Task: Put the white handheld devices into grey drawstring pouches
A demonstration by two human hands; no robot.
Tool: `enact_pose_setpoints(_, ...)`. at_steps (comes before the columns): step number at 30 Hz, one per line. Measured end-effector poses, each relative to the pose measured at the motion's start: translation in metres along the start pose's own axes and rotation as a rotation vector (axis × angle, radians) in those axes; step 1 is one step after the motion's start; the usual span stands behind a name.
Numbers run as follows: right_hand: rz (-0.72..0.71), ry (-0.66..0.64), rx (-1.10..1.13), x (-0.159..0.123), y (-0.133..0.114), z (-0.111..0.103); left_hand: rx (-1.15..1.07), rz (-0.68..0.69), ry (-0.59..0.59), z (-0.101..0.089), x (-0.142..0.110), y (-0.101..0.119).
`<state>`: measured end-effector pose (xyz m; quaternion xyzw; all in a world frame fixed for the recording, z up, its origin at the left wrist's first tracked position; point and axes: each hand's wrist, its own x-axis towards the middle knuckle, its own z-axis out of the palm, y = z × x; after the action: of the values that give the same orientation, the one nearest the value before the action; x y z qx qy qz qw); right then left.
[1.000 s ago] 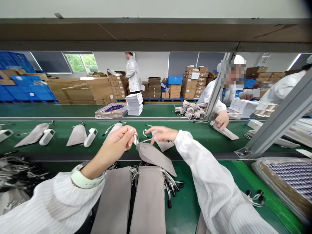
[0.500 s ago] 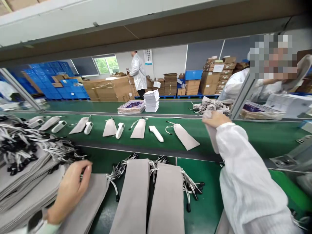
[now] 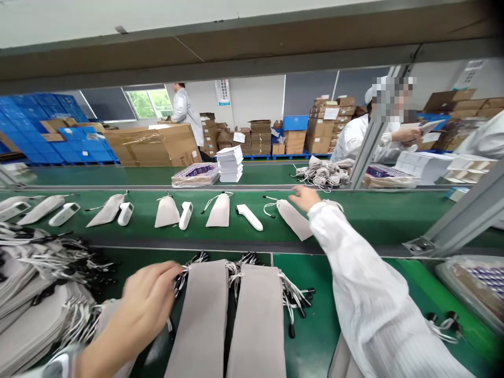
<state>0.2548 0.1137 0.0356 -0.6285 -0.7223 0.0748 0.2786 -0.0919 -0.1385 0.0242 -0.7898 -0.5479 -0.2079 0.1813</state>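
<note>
Pouches (image 3: 35, 320) of grey cloth lie heaped in stacks to the left of our left hand (image 3: 147, 302), their white drawstrings tangled on top. Our left hand is loosely spread, palm down, its fingertips touching the corded top of the nearer of two pouch stacks (image 3: 205, 320) set side by side just to its right; it grips nothing that we can see. Beyond that hand, on the green belt (image 3: 374, 218), pouches and white handheld devices lie in pairs in a row. One such white device (image 3: 249, 217) lies between our hands, farther out. Our right hand (image 3: 304, 198) reaches across the belt, fingers open and flat, resting at the top of a single grey pouch (image 3: 294, 219) that lies angled just beneath it, its cord looped to the hand's left.
</note>
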Motion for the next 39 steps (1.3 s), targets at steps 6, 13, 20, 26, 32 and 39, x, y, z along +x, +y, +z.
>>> enact_pose_setpoints(6,-0.263,-0.154,-0.034,-0.025,-0.043,0.054,0.023,0.435,-0.303,0.034,0.089,0.134)
enact_pose_setpoints(13,-0.231,-0.211,-0.059,-0.029,-0.032,0.06,0.037,0.314,-0.467,0.037,0.096,0.141)
enact_pose_setpoints(20,-0.046,-0.29,0.249,-0.038,-0.042,0.089,-0.056,0.207,-0.55,0.031,0.105,0.133)
enact_pose_setpoints(26,0.052,-0.304,0.519,-0.02,-0.037,0.055,-0.383,0.278,-0.638,0.031,0.119,0.1)
enact_pose_setpoints(32,-0.084,-0.33,1.406,-0.034,-0.069,-0.018,-0.755,0.134,-0.54,0.016,0.138,0.096)
enact_pose_setpoints(39,-0.134,-0.339,1.523,-0.059,-0.094,-0.026,-0.929,-0.051,-0.333,0.03,0.138,0.098)
